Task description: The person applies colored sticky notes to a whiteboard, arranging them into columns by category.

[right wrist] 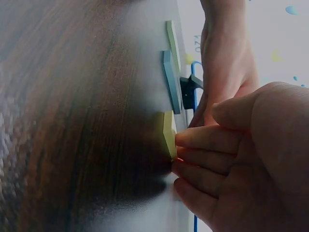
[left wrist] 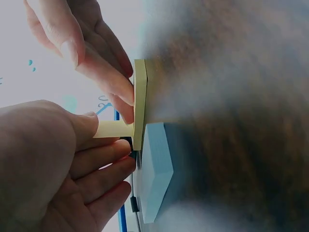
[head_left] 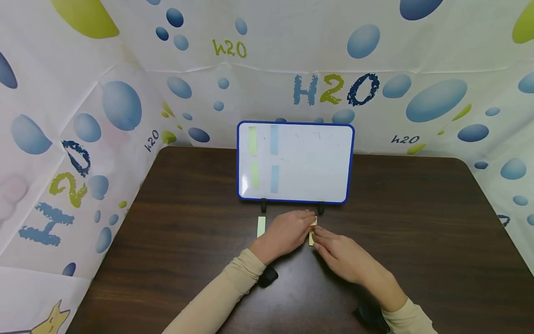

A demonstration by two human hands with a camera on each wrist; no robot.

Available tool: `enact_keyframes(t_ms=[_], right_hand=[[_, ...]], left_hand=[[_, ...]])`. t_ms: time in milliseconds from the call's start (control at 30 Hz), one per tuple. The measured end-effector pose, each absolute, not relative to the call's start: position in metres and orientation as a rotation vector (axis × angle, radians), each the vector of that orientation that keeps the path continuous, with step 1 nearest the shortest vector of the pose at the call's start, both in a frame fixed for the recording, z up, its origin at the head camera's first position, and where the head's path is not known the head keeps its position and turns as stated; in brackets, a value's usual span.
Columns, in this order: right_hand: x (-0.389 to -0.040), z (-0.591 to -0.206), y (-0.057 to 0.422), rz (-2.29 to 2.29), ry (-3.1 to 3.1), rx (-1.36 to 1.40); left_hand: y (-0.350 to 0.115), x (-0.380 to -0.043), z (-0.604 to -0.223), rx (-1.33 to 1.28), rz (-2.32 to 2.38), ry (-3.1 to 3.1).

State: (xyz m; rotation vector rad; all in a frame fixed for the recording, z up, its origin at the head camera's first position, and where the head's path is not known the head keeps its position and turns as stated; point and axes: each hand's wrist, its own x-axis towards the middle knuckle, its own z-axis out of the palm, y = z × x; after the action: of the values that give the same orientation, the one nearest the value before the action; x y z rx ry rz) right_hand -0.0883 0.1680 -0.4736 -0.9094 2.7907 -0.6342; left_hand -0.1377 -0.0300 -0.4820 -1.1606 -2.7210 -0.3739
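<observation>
A yellow sticky-note pad point(head_left: 311, 239) lies on the dark table below the whiteboard. My left hand point(head_left: 292, 228) pinches a pale yellow strip point(left wrist: 115, 129) between thumb and finger, and it stands up from the pad's top in the left wrist view. Fingertips of my right hand point(head_left: 344, 254) touch the same pad, the fingers nearly straight. A blue sticky-note pad point(left wrist: 155, 174) sits next to the yellow one, hidden behind my left hand in the head view. Farther left lies a green pad point(head_left: 261, 226), partly covered by the left wrist.
A blue-framed whiteboard point(head_left: 310, 162) stands behind my hands on black feet. Two green strips point(head_left: 253, 141) and two blue strips point(head_left: 274, 139) are stuck on its left part. A white sheet point(head_left: 267, 60) with blue bubbles and lettering hangs around the table point(head_left: 187, 208).
</observation>
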Motion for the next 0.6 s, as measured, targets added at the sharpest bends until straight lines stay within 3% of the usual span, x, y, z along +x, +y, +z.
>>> enact_keyframes(t_ms=[600], right_hand=[[-0.0906, -0.4745, 0.1680, -0.659, 2.778, -0.915]], left_hand=[[-0.0345, -0.1410, -0.4791, -1.149, -0.578, -2.767]])
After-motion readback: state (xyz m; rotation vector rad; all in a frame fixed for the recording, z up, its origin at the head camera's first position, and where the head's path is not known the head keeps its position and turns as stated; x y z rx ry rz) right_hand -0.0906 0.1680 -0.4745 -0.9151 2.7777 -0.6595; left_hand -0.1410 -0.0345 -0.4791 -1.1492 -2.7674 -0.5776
